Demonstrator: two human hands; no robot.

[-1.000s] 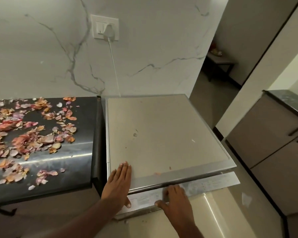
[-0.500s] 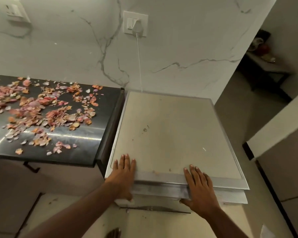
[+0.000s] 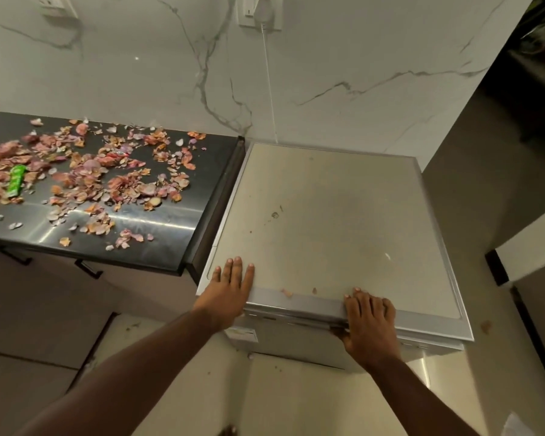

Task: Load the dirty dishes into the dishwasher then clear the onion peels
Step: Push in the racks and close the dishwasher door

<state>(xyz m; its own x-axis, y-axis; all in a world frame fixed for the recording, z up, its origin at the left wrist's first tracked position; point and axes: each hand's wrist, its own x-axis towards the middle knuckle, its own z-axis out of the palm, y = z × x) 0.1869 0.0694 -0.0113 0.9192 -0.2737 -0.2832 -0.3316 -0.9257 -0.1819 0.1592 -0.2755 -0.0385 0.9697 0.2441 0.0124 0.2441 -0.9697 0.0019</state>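
Here, both hands on the front edge of the grey flat-topped dishwasher: left hand flat, fingers straight, at its front-left corner; right hand farther right, fingers lying over the top edge, thumb tucked beneath. Pink-orange onion peels litter the glossy black countertop left of the dishwasher.

no readable text anywhere; perhaps print on the green wrapper among the onion peels, too blurred to read.
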